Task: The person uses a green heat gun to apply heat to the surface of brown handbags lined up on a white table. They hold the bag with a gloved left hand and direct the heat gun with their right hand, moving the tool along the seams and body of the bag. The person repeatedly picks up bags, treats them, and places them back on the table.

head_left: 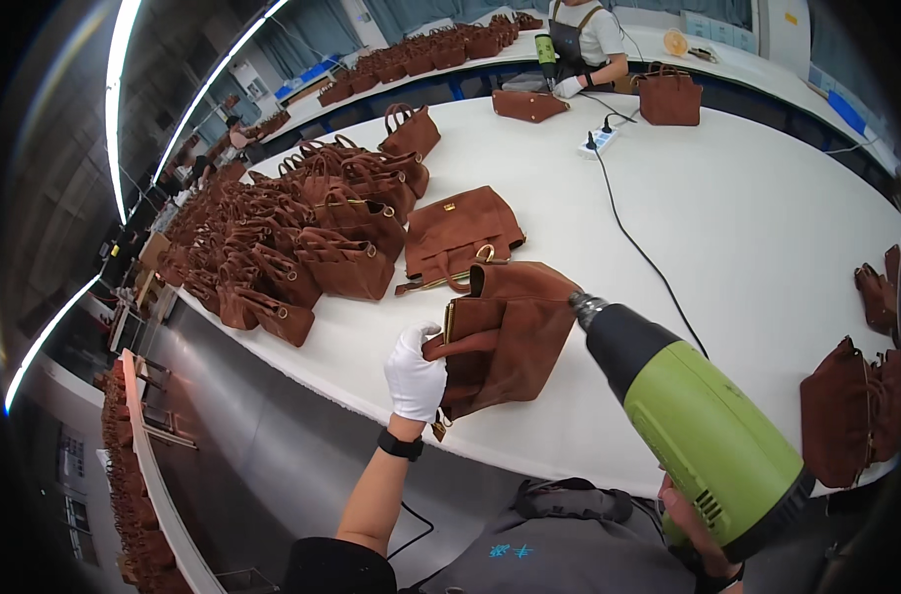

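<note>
The white-gloved left hand is pinching the brown suede handbag at the white tabletop's 6 o'clock edge. The right hand is wrapping the green heat gun; its nozzle, nearly touching the suede, may be scorching it.

Left forearm bare, rising from the lower edge toward the upper right, with a dark band at the wrist; the left hand, in a white glove, is closed with fingers curled in a grip, thumb side uppermost. Right hand bare and seen only in part at the lower right edge, its fingers wrapped tightly in a fist-like hold, the wrist largely hidden. The two hands are well apart, the left higher and further forward than the right.
</note>
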Available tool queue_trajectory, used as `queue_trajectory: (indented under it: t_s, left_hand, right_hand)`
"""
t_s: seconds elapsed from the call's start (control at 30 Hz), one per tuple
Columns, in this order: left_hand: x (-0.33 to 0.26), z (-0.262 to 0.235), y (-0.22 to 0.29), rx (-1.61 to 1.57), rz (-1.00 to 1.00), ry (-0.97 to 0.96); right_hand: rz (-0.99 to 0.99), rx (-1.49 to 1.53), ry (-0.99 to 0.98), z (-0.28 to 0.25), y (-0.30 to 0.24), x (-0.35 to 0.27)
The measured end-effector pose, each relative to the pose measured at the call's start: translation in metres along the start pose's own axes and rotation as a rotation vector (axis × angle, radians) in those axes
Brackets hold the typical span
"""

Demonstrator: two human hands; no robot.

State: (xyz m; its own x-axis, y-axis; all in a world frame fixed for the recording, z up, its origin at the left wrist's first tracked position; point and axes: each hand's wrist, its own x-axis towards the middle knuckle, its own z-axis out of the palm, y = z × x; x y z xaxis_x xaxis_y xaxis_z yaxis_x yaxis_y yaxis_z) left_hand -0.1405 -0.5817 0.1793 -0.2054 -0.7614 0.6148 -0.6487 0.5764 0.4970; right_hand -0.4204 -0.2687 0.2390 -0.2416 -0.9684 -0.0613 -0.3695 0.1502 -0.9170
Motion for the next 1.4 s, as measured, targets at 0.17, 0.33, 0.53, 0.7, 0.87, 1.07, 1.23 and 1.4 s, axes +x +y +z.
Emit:
queue_trajectory:
  t_s: [0.17,0.33,0.53,0.7,0.87,1.07,1.23,1.4]
  left_hand:
    - [-0.016,0.008,0.008,-0.023,-0.039,0.054]
    - [-0.024,0.012,0.007,-0.097,-0.117,0.058]
    - [-0.024,0.022,0.015,-0.123,-0.115,0.083]
    - [-0.024,0.026,0.033,-0.110,-0.137,0.078]
    - [-0.026,0.027,0.044,-0.056,-0.142,0.057]
    - [-0.027,0.029,0.054,-0.067,-0.150,0.066]
    - [-0.028,0.027,0.059,-0.041,-0.157,0.059]
    - [-0.033,0.033,0.053,-0.108,-0.134,0.126]
  right_hand:
    - [0.041,0.380,-0.016,0.011,-0.004,0.013]
    - [0.005,0.310,0.046,0.003,-0.017,0.011]
    - [0.116,0.361,0.016,0.003,0.001,0.013]
    - [-0.014,0.241,-0.083,0.001,-0.002,0.008]
    - [0.004,0.239,-0.069,-0.002,-0.002,0.008]
    - [0.004,0.234,-0.068,-0.007,-0.001,0.004]
    - [-0.011,0.229,-0.067,-0.009,0.003,-0.004]
    - [-0.034,0.237,-0.029,-0.012,-0.001,0.005]
